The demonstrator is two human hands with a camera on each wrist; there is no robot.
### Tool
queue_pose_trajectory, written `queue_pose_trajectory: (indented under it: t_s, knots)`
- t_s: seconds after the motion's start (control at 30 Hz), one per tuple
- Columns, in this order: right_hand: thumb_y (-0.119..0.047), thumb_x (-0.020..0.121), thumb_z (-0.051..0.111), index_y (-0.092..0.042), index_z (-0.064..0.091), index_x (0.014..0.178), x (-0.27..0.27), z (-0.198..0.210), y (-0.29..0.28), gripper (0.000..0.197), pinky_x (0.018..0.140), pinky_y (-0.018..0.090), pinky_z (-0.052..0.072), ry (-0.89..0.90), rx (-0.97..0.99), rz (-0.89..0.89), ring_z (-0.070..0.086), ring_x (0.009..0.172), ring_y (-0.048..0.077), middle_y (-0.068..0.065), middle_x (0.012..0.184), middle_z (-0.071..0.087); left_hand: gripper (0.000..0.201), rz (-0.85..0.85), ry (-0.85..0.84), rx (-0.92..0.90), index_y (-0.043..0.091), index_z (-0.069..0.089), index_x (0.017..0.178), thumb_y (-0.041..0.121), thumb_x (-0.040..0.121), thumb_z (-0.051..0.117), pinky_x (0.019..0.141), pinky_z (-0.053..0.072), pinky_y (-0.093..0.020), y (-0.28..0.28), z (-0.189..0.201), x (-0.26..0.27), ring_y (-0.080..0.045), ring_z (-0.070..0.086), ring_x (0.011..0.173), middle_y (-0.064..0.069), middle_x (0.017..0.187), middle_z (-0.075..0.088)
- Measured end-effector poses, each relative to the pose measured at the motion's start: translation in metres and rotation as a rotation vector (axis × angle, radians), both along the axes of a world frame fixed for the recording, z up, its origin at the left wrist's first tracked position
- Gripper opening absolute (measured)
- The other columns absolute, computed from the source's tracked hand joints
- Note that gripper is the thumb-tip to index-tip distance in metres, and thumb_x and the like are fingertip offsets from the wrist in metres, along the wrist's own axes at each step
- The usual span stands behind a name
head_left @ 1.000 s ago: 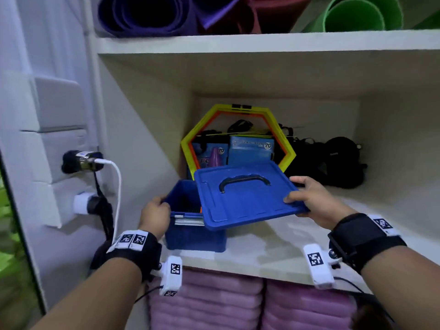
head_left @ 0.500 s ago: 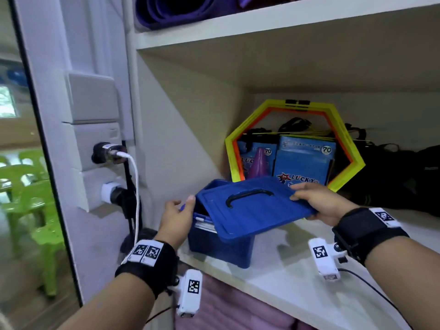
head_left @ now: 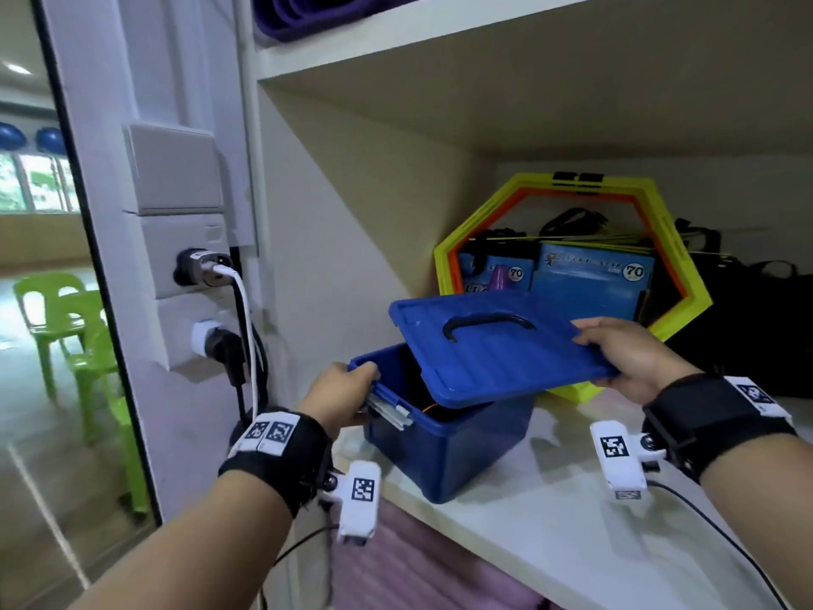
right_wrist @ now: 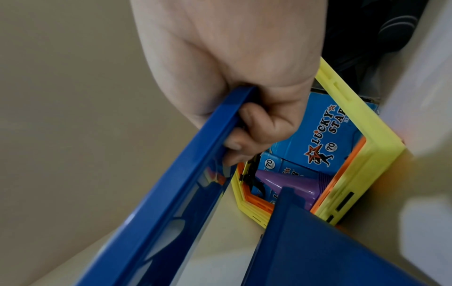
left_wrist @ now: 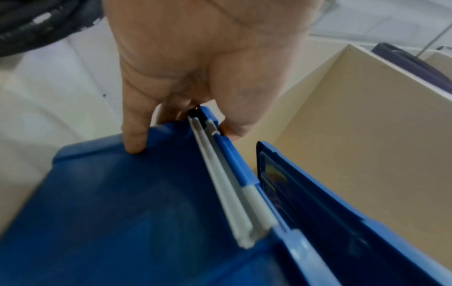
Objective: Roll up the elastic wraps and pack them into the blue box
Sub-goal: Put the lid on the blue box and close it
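The right hand (head_left: 633, 356) has raised the lid (head_left: 492, 345) higher above the blue box (head_left: 444, 446), widening the opening.

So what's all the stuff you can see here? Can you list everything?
box: one, blue, open, on the white shelf.
lid: one, blue with a black handle, held tilted above the box.
hexagon frames: stacked, yellow and orange, behind the box.
packs: two, blue, marked 70, inside the frames.
cone: one, purple, beside the packs.
bags: black, count unclear, far right.
plugs: two, in wall sockets at left.
chairs: green, stacked, through the glass.
mat: purple, top shelf.
left hand: grips the box rim.
right hand: grips the lid's edge.
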State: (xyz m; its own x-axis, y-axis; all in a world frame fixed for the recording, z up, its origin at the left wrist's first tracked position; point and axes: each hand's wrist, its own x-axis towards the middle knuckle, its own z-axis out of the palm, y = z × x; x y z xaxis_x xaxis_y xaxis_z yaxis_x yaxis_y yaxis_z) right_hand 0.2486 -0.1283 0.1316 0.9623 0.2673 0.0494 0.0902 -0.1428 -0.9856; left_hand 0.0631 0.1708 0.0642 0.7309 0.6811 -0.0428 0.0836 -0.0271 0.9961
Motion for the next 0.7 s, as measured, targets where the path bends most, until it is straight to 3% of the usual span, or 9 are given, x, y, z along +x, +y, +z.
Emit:
queue_pose_trajectory:
  t_s: [0.1,0.2,0.27,0.37,0.53,0.7]
  knots:
    - [-0.003,0.089,0.05,-0.02,0.067,0.099,-0.006,0.001,0.0,0.026,0.056,0.026,0.029,0.008,-0.006,0.005,0.042,0.057,0.02,0.008,0.077,0.059,0.028,0.05,-0.002,-0.02,0.001,0.064,0.1,0.023,0.083,0.059,0.059,0.059,-0.038,0.012,0.0,0.008,-0.031,0.068,0.069,-0.018,0.084,0.069]
    - [-0.001,0.089,0.05,-0.018,0.066,0.095,-0.009,0.002,-0.002,0.024,0.057,0.027,0.028,0.022,0.003,-0.014,0.04,0.057,0.02,0.009,0.076,0.056,0.071,0.205,-0.016,0.069,0.009,0.056,0.123,0.056,0.072,0.067,0.065,0.062,-0.051,0.013,-0.009,0.012,-0.035,0.07,0.086,-0.018,0.106,0.067]
    - [0.0,0.089,0.049,-0.017,0.066,0.095,-0.011,0.004,-0.003,0.025,0.057,0.027,0.026,0.023,0.006,-0.029,0.038,0.058,0.021,0.009,0.076,0.054,0.085,0.226,-0.041,0.093,0.019,0.047,0.118,0.072,0.058,0.075,0.069,0.062,-0.052,0.007,-0.017,0.011,-0.031,0.071,0.087,-0.01,0.104,0.067]
    - [0.001,0.09,0.048,-0.016,0.065,0.094,-0.012,0.003,0.0,0.025,0.058,0.027,0.025,0.04,0.008,-0.052,0.036,0.059,0.02,0.009,0.076,0.051,0.08,0.165,-0.106,0.07,0.019,0.047,0.12,0.048,0.053,0.079,0.074,0.062,-0.054,-0.006,-0.02,0.004,-0.029,0.073,0.083,-0.009,0.098,0.071]
    - [0.001,0.093,0.046,-0.015,0.061,0.103,-0.013,-0.005,0.012,0.024,0.056,0.026,0.023,0.102,-0.046,-0.05,0.033,0.056,0.019,0.008,0.071,0.046,0.06,0.102,-0.14,0.026,0.015,0.045,0.133,0.019,0.077,0.066,0.072,0.063,-0.052,-0.012,-0.011,-0.005,-0.032,0.073,0.084,-0.011,0.1,0.067]
    - [0.002,0.092,0.048,-0.014,0.056,0.101,-0.018,-0.01,0.026,0.019,0.054,0.025,0.028,0.119,-0.12,-0.06,0.038,0.054,0.02,0.009,0.067,0.046,0.029,0.037,-0.146,0.044,0.016,0.057,0.118,0.009,0.09,0.059,0.073,0.062,-0.046,-0.003,-0.008,-0.009,-0.035,0.072,0.088,-0.016,0.102,0.069]
